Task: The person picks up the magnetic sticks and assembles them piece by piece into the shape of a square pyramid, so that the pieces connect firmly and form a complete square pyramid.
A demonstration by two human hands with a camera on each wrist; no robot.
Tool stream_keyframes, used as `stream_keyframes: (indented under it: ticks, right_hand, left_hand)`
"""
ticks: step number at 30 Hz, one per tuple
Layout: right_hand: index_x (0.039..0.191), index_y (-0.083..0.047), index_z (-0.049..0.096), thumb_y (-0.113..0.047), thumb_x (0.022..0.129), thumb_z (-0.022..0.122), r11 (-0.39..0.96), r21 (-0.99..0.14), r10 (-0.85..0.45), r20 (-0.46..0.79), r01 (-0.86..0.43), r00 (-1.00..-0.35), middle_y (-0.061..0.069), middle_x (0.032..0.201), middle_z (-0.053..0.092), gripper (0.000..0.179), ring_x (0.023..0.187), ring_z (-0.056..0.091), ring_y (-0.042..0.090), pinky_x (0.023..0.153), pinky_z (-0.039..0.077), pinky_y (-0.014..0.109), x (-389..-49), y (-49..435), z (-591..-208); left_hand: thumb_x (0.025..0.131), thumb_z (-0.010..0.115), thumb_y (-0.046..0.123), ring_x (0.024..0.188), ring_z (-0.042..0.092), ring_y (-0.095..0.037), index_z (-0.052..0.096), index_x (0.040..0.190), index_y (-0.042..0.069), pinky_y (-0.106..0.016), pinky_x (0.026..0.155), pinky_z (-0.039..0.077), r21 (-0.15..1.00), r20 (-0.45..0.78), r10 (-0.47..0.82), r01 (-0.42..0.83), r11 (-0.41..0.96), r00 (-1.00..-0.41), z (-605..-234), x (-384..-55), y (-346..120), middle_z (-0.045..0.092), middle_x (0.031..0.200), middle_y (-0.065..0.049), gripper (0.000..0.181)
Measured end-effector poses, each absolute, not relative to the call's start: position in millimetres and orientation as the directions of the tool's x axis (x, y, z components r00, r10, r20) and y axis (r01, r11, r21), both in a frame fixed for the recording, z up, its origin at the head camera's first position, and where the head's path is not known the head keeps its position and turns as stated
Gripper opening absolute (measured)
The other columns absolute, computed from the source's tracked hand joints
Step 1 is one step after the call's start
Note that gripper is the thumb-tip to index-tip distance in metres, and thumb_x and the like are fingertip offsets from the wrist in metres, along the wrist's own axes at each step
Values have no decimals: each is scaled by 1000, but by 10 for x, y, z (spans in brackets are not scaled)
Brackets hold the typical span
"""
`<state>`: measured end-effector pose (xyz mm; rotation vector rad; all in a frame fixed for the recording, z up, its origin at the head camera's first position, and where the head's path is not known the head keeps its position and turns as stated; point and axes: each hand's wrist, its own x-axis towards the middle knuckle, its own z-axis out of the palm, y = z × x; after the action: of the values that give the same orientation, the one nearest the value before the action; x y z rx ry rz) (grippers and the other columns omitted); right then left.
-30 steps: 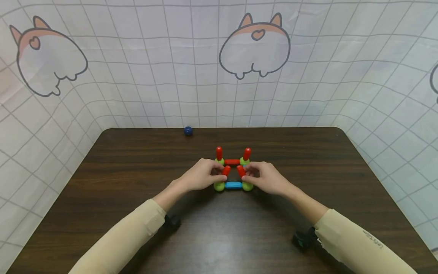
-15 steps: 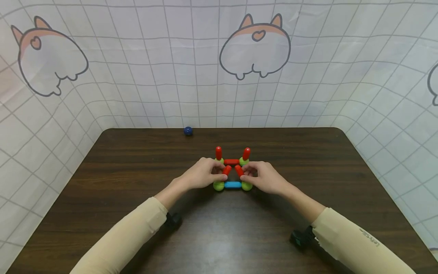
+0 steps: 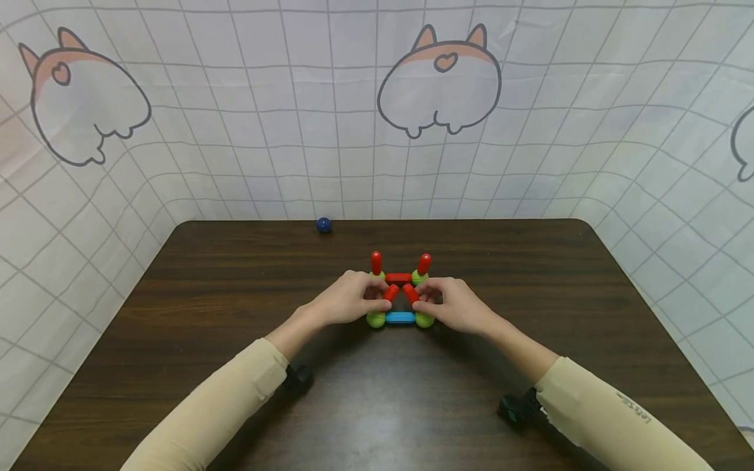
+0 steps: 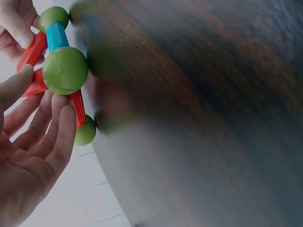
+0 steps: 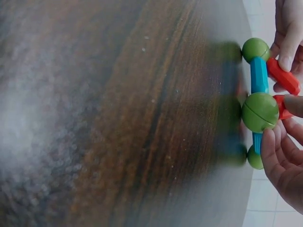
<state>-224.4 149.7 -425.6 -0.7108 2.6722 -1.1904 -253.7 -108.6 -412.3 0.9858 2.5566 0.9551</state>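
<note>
A frame of magnetic-looking rods and green balls sits on the dark wooden table [image 3: 377,405]. Between the two near balls lies a blue rod [image 3: 400,318]; a red rod [image 3: 398,278] joins the far ones. My left hand [image 3: 349,299] pinches the red rod [image 3: 391,292] on the near left green ball [image 4: 65,71], its fingers beside that ball. My right hand [image 3: 458,304] pinches the red rod [image 3: 411,293] on the near right green ball [image 5: 260,112]. Both pinched rods lean inward, their tops apart. Two more red rods stand on the far balls, untouched.
A dark blue ball [image 3: 324,225] rests at the table's back edge, left of the frame. Behind the table hangs a white gridded cloth [image 3: 265,131] with cartoon drawings. Dark devices are strapped at both wrists.
The two near red rods lean a little further inward, the right one most clearly. The frame and my right forearm have shifted slightly left. Both hands keep their grip.
</note>
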Motion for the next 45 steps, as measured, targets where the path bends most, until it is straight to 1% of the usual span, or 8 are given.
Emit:
stream_keyframes:
  ticks: [7, 13, 18, 22, 26, 32, 38, 45]
  right_hand:
    - [113, -5, 71, -22, 99, 71, 552, -760, -453, 71, -342, -889, 0, 94, 69, 22, 85, 64, 17, 72, 54, 34, -2266, 1538, -4265]
    - [116, -2, 68, -16, 101, 68, 511, -816, -347, 90, -269, -934, 8, 99, 70, 21, 82, 67, 29, 70, 59, 42, -2388, 1630, -4246]
    - [116, -1, 62, -11, 99, 70, 503, -840, -229, 98, -204, -968, 13, 103, 67, 22, 84, 68, 31, 75, 59, 46, -2543, 1659, -4250]
    - [119, 0, 59, -10, 97, 72, 484, -859, -194, 81, -167, -978, 15, 109, 65, 28, 92, 66, 29, 78, 58, 43, -2639, 1655, -4269]
    - [125, -3, 63, -10, 96, 74, 486, -853, -237, 79, -189, -968, 13, 112, 67, 32, 102, 63, 27, 80, 54, 40, -2679, 1646, -4288]
    - [125, -6, 67, -12, 97, 73, 504, -834, -266, 100, -226, -959, 11, 109, 70, 29, 102, 63, 27, 79, 50, 40, -2690, 1632, -4316]
    - [123, -7, 68, -12, 97, 74, 504, -830, -265, 115, -239, -957, 10, 108, 71, 27, 103, 63, 26, 79, 50, 40, -2698, 1628, -4328]
    - [121, -7, 70, -12, 96, 75, 528, -801, -286, 143, -281, -948, 7, 106, 72, 26, 103, 65, 25, 83, 50, 42, -2698, 1621, -4341]
  left_hand:
    - [99, 73, 25, 71, 59, -13, 75, 113, 8, -28, 63, 49, 669, 0, 652, 484, 564, -759, -4118, -2549, -1130, 69, 86, 6, 22]
    - [100, 70, 22, 77, 60, -16, 72, 105, 8, -32, 69, 52, 686, 48, 496, 389, 614, -867, -4111, -2651, -1228, 68, 88, 2, 15]
    - [99, 72, 20, 91, 64, -20, 66, 118, 5, -36, 80, 53, 732, 46, 400, 303, 610, -916, -4151, -2788, -1257, 69, 102, -5, 25]
    - [98, 74, 21, 102, 66, -21, 65, 127, 5, -40, 88, 53, 763, 17, 409, 276, 584, -912, -4179, -2876, -1233, 70, 114, -6, 35]
    - [96, 75, 19, 103, 68, -21, 67, 126, 7, -41, 88, 53, 776, 16, 444, 291, 560, -896, -4193, -2951, -1200, 72, 111, -6, 34]
    - [96, 76, 16, 99, 69, -20, 71, 121, 8, -39, 87, 55, 762, 68, 483, 359, 540, -873, -4219, -3005, -1189, 72, 107, -5, 27]
    - [97, 74, 13, 98, 69, -21, 72, 123, 5, -37, 83, 56, 723, 109, 534, 436, 537, -838, -4212, -2986, -1183, 73, 107, -5, 28]
    - [96, 75, 12, 101, 67, -21, 73, 122, 7, -37, 86, 55, 681, 117, 552, 471, 561, -825, -4213, -2967, -1164, 72, 106, -3, 26]
